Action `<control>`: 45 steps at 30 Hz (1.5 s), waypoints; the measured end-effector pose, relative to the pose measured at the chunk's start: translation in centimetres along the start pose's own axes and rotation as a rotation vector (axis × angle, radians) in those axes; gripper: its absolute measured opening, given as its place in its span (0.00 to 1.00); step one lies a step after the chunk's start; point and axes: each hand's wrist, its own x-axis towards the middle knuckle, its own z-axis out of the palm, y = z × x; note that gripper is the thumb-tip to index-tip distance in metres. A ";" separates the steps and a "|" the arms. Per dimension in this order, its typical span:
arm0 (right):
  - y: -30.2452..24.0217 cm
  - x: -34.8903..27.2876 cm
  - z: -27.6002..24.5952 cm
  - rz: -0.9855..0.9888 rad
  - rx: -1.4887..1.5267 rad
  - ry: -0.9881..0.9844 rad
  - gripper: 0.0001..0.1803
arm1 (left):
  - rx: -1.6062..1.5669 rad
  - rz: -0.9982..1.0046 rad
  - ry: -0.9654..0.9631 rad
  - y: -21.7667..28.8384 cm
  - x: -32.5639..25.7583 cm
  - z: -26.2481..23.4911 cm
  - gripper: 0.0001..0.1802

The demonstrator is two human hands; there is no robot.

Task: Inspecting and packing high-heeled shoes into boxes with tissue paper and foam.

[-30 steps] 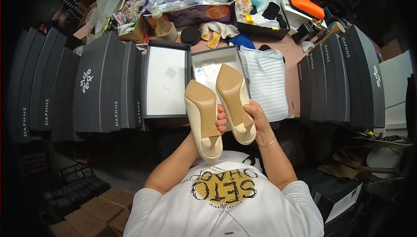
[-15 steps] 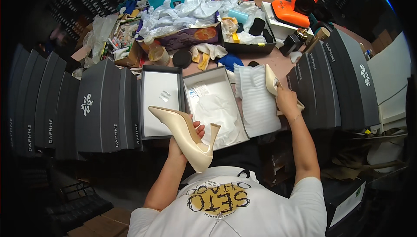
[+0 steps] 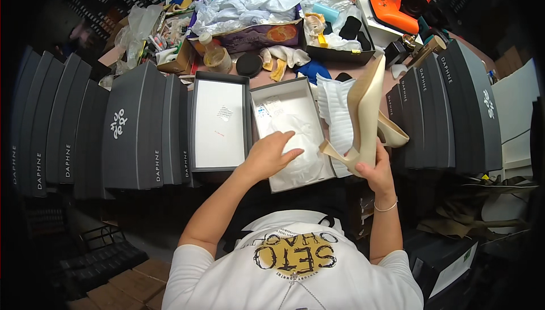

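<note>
My right hand point(image 3: 377, 174) grips a beige high-heeled shoe point(image 3: 368, 105) held upright, sole toward me. A second beige shoe point(image 3: 393, 134) juts out behind it in the same hand. My left hand point(image 3: 272, 154) holds nothing and lies flat, fingers apart, on the white tissue paper point(image 3: 301, 139) inside an open grey shoe box point(image 3: 284, 86). The box's lid point(image 3: 218, 120) lies upturned just left of it. A white ribbed foam sheet point(image 3: 335, 105) rests between the box and the shoes.
Rows of dark grey shoe boxes stand on edge at the left point(image 3: 130, 134) and right point(image 3: 454, 105). The far table holds crumpled paper point(image 3: 244, 3), a bottle point(image 3: 213, 54) and an orange tool point(image 3: 397, 9). Cardboard boxes point(image 3: 113, 281) sit at lower left.
My left hand has given up its shoe and dropped onto the tissue paper in the box. My right hand now holds both shoes and has come back toward the box.
</note>
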 end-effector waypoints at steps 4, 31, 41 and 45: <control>-0.1 -1.4 0.8 -0.007 0.208 0.138 0.44 | 0.258 0.052 -0.330 -2.7 2.7 2.6 0.12; 3.9 -3.4 -0.9 0.094 0.468 0.044 0.45 | 0.002 0.190 0.607 -3.6 -2.8 -0.7 0.44; 2.4 -2.2 2.0 0.010 0.904 -0.105 0.52 | 0.446 0.464 0.127 -2.0 -1.7 8.5 0.37; 3.0 -2.6 1.6 -0.007 0.986 -0.187 0.52 | -0.129 0.289 0.347 -2.5 1.0 6.2 0.17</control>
